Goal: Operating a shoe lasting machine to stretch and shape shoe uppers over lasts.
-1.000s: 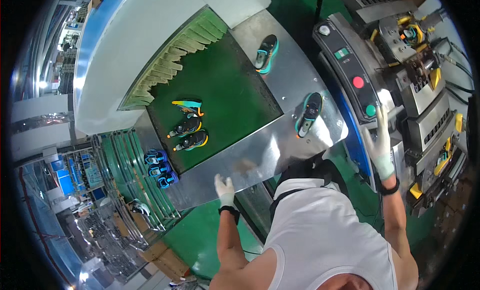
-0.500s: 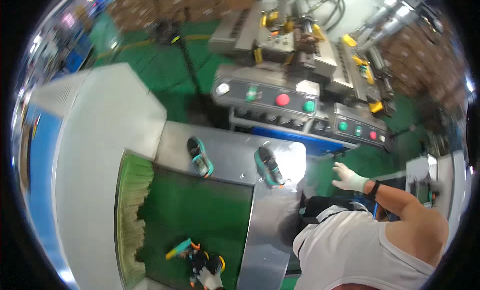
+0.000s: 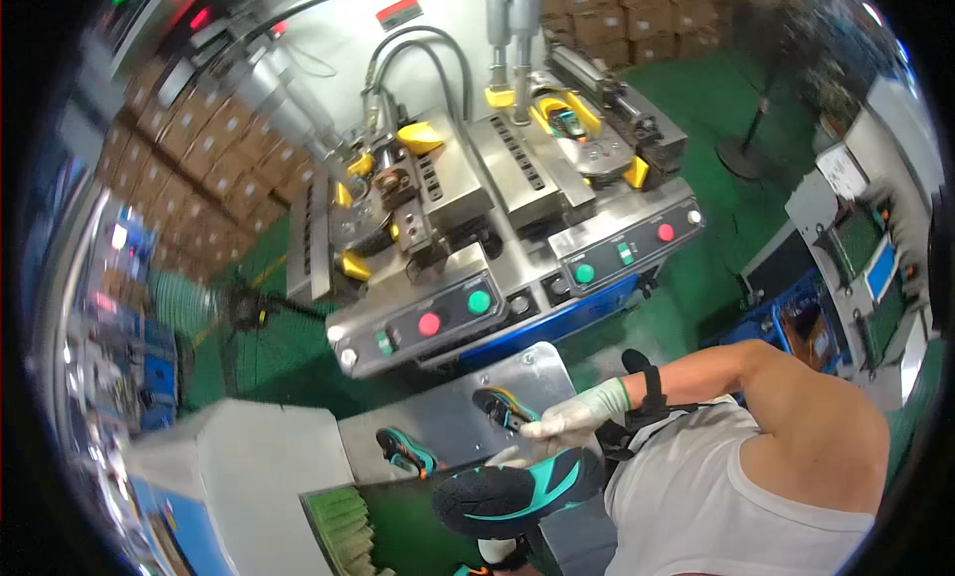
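My left hand point(image 3: 509, 459), in a white glove and mostly hidden, holds up a shoe point(image 3: 517, 494) with its black and teal sole turned toward me. Above it, my gloved right hand point(image 3: 582, 410) reaches left with fingers stretched out. Its fingertips are beside a second shoe point(image 3: 502, 407), black with teal and orange trim, on the metal plate point(image 3: 453, 397); whether they touch it I cannot tell. A third shoe point(image 3: 403, 451) lies on the plate farther left.
Ahead stands a two-station press point(image 3: 517, 238) with button panels point(image 3: 423, 322) and yellow pads; a shoe point(image 3: 567, 123) sits in its right station. At lower left, a white machine housing point(image 3: 264, 447) has green flaps point(image 3: 340, 526) over a green belt. A fan point(image 3: 741, 158) stands far right.
My view has turned toward the press. My left hand has lifted a shoe from the green belt, and my right hand has come in from the right to the shoes.
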`<state>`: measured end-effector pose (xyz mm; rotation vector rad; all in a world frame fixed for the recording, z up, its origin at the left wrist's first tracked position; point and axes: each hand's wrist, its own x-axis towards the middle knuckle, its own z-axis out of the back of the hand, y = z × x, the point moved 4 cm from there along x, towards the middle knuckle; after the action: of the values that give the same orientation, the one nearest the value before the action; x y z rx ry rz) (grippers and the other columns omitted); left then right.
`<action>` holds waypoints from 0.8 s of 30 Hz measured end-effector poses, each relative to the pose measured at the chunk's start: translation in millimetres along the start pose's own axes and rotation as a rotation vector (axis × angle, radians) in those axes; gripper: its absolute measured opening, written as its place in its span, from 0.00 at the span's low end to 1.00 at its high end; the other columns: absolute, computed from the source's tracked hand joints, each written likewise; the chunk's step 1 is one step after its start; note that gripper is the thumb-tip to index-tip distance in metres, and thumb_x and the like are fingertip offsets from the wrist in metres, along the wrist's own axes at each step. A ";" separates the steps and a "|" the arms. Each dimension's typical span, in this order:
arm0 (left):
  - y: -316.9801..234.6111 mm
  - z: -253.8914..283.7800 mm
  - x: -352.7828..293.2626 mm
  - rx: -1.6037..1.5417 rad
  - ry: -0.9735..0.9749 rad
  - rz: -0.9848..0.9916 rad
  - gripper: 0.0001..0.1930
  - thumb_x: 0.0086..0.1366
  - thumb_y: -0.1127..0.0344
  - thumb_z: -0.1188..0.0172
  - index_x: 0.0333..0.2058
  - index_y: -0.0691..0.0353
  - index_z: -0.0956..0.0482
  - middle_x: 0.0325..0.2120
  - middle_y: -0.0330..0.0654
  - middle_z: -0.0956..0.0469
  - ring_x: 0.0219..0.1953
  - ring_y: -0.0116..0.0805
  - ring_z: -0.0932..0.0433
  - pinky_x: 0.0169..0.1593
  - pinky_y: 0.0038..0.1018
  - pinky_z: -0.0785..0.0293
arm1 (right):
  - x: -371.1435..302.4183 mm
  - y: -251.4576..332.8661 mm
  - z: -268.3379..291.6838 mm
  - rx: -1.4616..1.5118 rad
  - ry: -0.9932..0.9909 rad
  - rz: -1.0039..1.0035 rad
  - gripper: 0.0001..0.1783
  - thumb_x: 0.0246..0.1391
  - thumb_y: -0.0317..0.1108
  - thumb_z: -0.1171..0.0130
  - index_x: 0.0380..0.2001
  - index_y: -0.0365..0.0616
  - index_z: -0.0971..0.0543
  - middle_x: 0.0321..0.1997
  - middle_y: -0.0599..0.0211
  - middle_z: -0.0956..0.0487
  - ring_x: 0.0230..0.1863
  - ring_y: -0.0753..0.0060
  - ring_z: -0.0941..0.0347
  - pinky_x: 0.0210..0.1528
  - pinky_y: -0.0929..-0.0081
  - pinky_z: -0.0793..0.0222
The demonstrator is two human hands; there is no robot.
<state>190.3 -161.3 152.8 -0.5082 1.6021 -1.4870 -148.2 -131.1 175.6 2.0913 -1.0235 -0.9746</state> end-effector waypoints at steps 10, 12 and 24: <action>-267.5 -384.4 299.7 -0.061 0.841 -0.267 0.32 0.68 0.63 0.36 0.67 0.66 0.34 0.65 0.52 0.30 0.66 0.45 0.30 0.67 0.39 0.34 | -212.6 66.6 162.8 0.431 -0.139 0.835 0.38 0.59 0.42 0.33 0.63 0.27 0.33 0.63 0.59 0.26 0.59 0.72 0.28 0.62 0.71 0.30; -265.4 -442.3 370.4 0.154 0.735 -0.435 0.29 0.72 0.65 0.41 0.68 0.68 0.37 0.65 0.53 0.30 0.66 0.42 0.30 0.67 0.37 0.34 | -244.8 65.4 202.9 0.333 -0.458 0.840 0.38 0.56 0.40 0.32 0.64 0.28 0.33 0.60 0.64 0.25 0.57 0.74 0.27 0.62 0.73 0.31; -242.6 -681.7 670.8 1.250 0.248 -0.413 0.33 0.54 0.53 0.27 0.50 0.71 0.30 0.48 0.64 0.20 0.51 0.58 0.18 0.55 0.42 0.22 | -388.7 33.4 241.7 0.687 -1.126 1.113 0.55 0.47 0.38 0.23 0.73 0.37 0.42 0.66 0.66 0.26 0.61 0.73 0.27 0.64 0.69 0.32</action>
<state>-780.7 -331.4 110.2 0.0996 0.4558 -2.5527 -525.7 128.3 204.0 0.7587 -2.9251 -1.1857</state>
